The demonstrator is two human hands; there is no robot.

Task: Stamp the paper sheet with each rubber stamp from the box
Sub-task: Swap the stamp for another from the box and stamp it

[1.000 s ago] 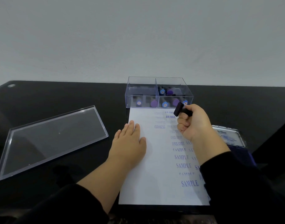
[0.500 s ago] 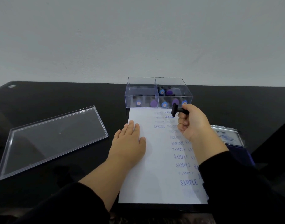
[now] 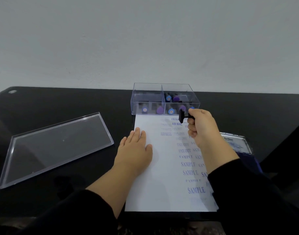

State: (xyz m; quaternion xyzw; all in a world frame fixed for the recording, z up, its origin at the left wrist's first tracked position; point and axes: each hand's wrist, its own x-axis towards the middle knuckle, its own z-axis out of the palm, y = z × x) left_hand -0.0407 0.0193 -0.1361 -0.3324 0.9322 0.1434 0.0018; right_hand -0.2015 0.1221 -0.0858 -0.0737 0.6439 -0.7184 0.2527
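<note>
A white paper sheet [image 3: 162, 180] lies on the black table, covered with blue prints such as SAMPLE, FAX OUT, AIR MAIL and EXPRESS. My left hand [image 3: 135, 153] rests flat on its left part. My right hand [image 3: 202, 127] grips a black rubber stamp [image 3: 183, 116] by its handle, held above the sheet's top right corner with the stamp face turned to the left. Just behind the sheet stands the clear plastic box [image 3: 148, 92] with a divider; several stamps with blue and purple tops lie in it.
The box's clear lid [image 3: 55, 146] lies upturned on the table to the left. An open ink pad [image 3: 237, 144] in a blue tin sits right of the sheet, partly hidden by my right forearm. A pale wall rises behind the table.
My right hand has turned the stamp so its face points left and has shifted slightly left, still in front of the box. My left hand has stayed on the sheet.
</note>
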